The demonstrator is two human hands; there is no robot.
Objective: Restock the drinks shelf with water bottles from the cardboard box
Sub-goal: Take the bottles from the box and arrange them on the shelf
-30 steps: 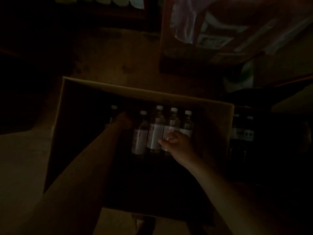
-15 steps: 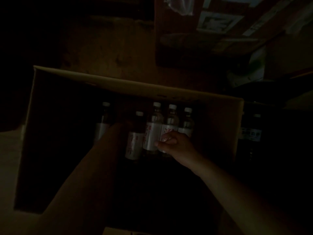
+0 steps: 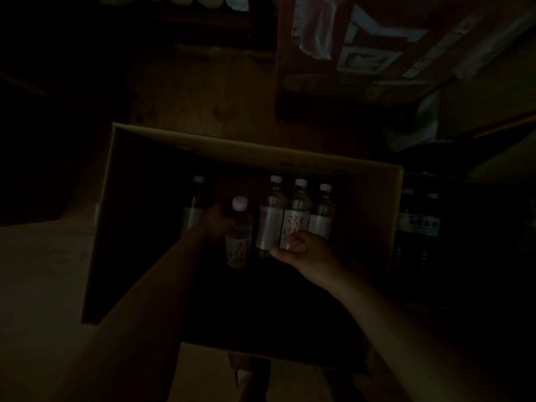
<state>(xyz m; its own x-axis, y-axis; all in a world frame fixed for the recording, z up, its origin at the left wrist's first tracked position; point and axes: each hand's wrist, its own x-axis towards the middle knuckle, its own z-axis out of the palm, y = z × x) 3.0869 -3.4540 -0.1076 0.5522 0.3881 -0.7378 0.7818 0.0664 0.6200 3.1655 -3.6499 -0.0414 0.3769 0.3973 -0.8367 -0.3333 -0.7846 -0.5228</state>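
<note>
The scene is very dark. An open cardboard box (image 3: 261,153) lies below me with several white-capped water bottles standing along its far wall. My left hand (image 3: 216,220) grips one bottle (image 3: 239,236), which stands out in front of the row. My right hand (image 3: 304,253) curls round the lower part of a bottle with a red-printed label (image 3: 295,219) in the row. Another bottle (image 3: 194,204) stands alone at the left, and one more (image 3: 320,216) at the row's right end.
Dark bottles with labels (image 3: 420,221) stand outside the box on the right. A wooden structure with papers (image 3: 362,59) rises beyond the box. The floor (image 3: 37,271) shows pale at the left. The box's near half is in deep shadow.
My left hand has closed on the bottle second from the left and raised it a little out of the row. My right hand stays on its labelled bottle. The view shifted.
</note>
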